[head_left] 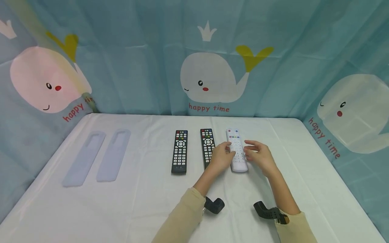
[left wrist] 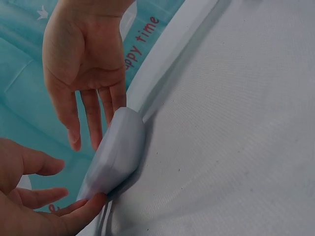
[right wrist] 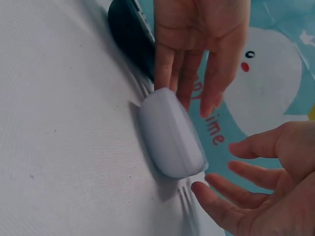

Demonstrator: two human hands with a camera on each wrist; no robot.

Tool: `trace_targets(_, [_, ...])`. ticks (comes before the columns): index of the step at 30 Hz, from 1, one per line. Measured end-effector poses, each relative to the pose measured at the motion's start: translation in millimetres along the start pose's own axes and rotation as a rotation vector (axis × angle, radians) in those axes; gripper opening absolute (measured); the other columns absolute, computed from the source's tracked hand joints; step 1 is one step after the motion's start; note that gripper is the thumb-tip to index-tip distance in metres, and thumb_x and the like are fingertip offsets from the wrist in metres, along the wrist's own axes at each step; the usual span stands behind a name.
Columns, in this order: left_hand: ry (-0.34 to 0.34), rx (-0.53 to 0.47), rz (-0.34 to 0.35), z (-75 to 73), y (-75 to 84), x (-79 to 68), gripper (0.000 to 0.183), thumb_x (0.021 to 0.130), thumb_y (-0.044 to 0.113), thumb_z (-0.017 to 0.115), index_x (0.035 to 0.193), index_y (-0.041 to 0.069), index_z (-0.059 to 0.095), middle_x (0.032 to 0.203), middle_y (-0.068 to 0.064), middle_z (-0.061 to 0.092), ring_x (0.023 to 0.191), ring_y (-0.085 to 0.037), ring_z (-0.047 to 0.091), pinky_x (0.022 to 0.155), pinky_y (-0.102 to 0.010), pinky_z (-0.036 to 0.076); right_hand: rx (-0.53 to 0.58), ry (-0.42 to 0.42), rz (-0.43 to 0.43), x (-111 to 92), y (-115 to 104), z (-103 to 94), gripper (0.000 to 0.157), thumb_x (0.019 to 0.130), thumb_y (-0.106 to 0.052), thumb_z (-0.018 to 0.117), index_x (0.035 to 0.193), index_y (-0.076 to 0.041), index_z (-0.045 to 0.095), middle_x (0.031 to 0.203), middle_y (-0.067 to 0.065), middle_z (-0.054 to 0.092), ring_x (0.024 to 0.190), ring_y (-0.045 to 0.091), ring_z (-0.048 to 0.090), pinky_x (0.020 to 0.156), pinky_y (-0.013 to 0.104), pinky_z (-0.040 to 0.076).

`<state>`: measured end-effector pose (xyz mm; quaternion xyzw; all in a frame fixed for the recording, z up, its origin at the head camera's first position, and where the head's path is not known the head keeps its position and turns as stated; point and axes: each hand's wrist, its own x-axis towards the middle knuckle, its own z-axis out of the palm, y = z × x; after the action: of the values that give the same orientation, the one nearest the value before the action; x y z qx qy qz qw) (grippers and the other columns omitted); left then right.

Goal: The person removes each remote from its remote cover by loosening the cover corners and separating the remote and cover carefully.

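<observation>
A white remote control (head_left: 238,158) lies face up on the white table, its buttons toward the far end. My left hand (head_left: 221,156) is at its left side; in the left wrist view fingertips (left wrist: 96,200) touch the lower edge of the remote (left wrist: 115,150), thumb held apart. To the right is my right hand (head_left: 260,156), fingers spread and loosely bent, fingertips right by the remote's edge. From the right wrist, the remote's end (right wrist: 172,137) shows between both hands. A black remote (head_left: 208,143) lies just left, partly hidden by my left hand.
Another black remote (head_left: 179,152) lies farther left. Two flat, translucent, remote-shaped covers (head_left: 83,160) (head_left: 113,157) rest on the table's left side. A blue curtain (head_left: 136,84) printed with whales stands behind the table (head_left: 146,209). Black wrist mounts (head_left: 214,206) project from both sleeves.
</observation>
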<state>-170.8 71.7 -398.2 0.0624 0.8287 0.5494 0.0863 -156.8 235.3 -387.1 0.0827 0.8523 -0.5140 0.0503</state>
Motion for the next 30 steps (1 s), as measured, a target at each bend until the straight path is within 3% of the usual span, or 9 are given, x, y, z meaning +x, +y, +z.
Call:
trace_targets(9, [-0.015,0.04,-0.011,3.2,-2.5,-1.2,0.047,0.101,0.006,0.066,0.143,-0.012,0.056,0.13,-0.027,0.067,0.117,-0.035,0.07,0.096,-0.039,0.061,-0.002,-0.035,0.03,2.9,6.8,4.5,0.05,0.104,-0.005,0.061,0.151,0.008,0.049,0.142,0.035,0.054,0.115,0.034,0.065,0.077,0.023,0.061])
trace_targets(18, [-0.019,0.032,-0.021,6.5,-4.6,-0.3,0.049,0.096,-0.001,0.07,0.141,-0.014,0.057,0.132,-0.027,0.066,0.112,-0.031,0.071,0.092,-0.033,0.062,-0.009,-0.041,0.028,1.4,4.6,5.4,0.051,0.102,0.0,0.064,0.151,0.008,0.049,0.139,0.035,0.055,0.108,0.03,0.066,0.071,0.022,0.059])
trace_targets(30, [0.007,-0.058,-0.004,3.2,-1.2,-0.6,0.052,0.092,-0.004,0.074,0.141,-0.011,0.059,0.127,-0.023,0.068,0.106,-0.029,0.074,0.083,-0.029,0.063,-0.028,-0.024,0.011,-1.9,-1.4,-1.8,0.058,0.1,-0.001,0.067,0.154,0.006,0.046,0.141,0.035,0.056,0.109,0.031,0.067,0.075,0.024,0.061])
